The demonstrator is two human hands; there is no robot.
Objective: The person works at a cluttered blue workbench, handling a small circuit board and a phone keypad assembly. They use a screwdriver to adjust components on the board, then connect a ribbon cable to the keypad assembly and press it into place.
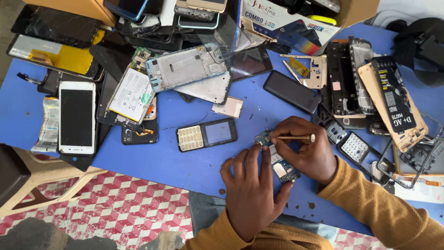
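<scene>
The person sat at a blue tabletop (185,162) heaped with phone parts. Near its front edge lay a small green circuit board (279,159), and both hands worked on it. The left hand (252,190) rested palm down over the board's left side, its fingers (259,155) held close together and pressing the board flat against the tabletop, thumb tucked at the board's lower end. The right hand (307,148) came in from the right, its fingers pinched around a thin screwdriver (291,137) with a wooden-coloured handle, held nearly level, the tip touching the board's upper end. Both arms wore mustard-yellow sleeves (384,208).

Just left of the hands lay a dark keypad phone (206,134), face up, with pale keys. Further left a white smartphone (77,117) lay face up, well apart from the board. Above the keypad phone sat an opened phone showing its white battery (132,95), and a bare silver phone frame (187,67) leaned over it. A black rear cover (292,91) lay above the right hand. To the right sat a loose keypad housing (355,148) and a stack of stripped frames (351,78).
</scene>
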